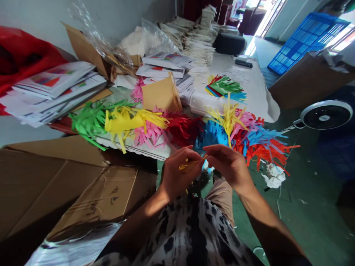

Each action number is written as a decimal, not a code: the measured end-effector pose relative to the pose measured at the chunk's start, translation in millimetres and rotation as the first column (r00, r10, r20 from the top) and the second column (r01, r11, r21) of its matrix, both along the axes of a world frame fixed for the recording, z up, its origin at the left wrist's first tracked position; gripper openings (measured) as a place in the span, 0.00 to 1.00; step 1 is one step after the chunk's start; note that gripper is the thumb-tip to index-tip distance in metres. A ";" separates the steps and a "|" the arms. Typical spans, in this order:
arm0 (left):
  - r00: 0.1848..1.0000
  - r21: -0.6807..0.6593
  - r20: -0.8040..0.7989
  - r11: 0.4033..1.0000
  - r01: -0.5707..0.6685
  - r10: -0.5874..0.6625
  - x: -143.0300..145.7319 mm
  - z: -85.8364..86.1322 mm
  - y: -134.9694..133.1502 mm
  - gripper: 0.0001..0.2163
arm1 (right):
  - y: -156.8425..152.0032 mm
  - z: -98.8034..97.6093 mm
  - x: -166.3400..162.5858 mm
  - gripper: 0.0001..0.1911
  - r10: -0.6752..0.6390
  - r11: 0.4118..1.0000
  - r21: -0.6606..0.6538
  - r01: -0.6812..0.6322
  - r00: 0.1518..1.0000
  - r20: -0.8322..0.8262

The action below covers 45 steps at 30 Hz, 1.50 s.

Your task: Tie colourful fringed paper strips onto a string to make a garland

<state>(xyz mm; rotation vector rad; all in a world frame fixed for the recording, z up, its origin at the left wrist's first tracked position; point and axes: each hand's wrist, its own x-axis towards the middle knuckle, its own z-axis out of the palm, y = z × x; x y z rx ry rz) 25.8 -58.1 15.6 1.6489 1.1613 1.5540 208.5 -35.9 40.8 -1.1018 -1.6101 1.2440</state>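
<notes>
My left hand [180,170] is closed around a thin yellow paper strip [189,165] in front of my body. The fingertips of my right hand [232,167] pinch together at the strip's other end, close to my left fingers. Part of the strip is hidden by the fingers. Just beyond my hands, on the table edge, lies a row of fringed paper tassels: green [94,120], yellow [124,123], pink [151,131], dark red [184,129] and blue [213,133]. A second yellow tassel [229,120] rises above the blue one, and red fringe [266,151] hangs over the right corner.
Printed packets [58,83] and brown envelopes [158,94] lie on the table behind the tassels. A paper stack [201,44] stands farther back. An opened cardboard box [91,188] is at lower left. A round fan-like object [326,115] and a blue crate [298,40] are to the right.
</notes>
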 end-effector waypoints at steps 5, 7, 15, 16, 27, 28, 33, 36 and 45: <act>1.000 -0.022 -0.009 1.000 0.021 -0.021 0.1 -2.5 1.9 0.04 | -3.2 -4.1 -0.7 0.08 -0.031 0.997 0.080 0.023 0.994 0.102; 0.999 -0.059 -0.002 0.998 0.036 -0.037 -0.2 -2.8 1.1 0.04 | -5.8 -2.8 -1.7 0.07 -0.070 0.987 0.152 0.047 0.986 0.151; 0.995 -0.221 0.101 0.974 0.043 -0.021 1.1 -3.6 -2.2 0.08 | -4.6 -1.4 1.2 0.06 -0.203 0.966 0.185 0.182 0.974 0.101; 0.993 -0.226 0.119 0.973 0.050 -0.023 2.2 -4.0 -1.6 0.08 | -4.4 -2.3 1.0 0.05 -0.184 0.970 0.176 0.166 0.979 0.092; 0.987 -0.259 0.026 0.953 0.157 -0.156 0.8 -0.8 3.9 0.13 | -3.8 -7.7 5.3 0.06 -0.181 0.956 0.248 0.160 0.981 0.066; 0.982 -0.232 -0.055 0.959 0.164 -0.181 -0.3 0.9 4.8 0.12 | -3.6 -6.3 5.3 0.06 -0.171 0.950 0.278 0.140 0.981 0.090; 0.920 -0.168 -0.269 0.955 0.245 -0.283 -5.8 3.2 3.3 0.13 | -6.9 2.7 7.8 0.06 -0.196 0.929 0.338 0.154 0.976 0.093; 0.917 -0.207 -0.220 0.934 0.290 -0.333 -10.4 -1.6 0.9 0.13 | -9.7 4.4 12.9 0.05 -0.217 0.925 0.320 0.203 0.976 0.010; 0.831 0.083 -0.555 0.996 0.020 0.029 -24.7 1.3 85.6 0.12 | 50.2 26.8 43.3 0.10 -0.351 0.880 0.203 0.429 0.877 -0.330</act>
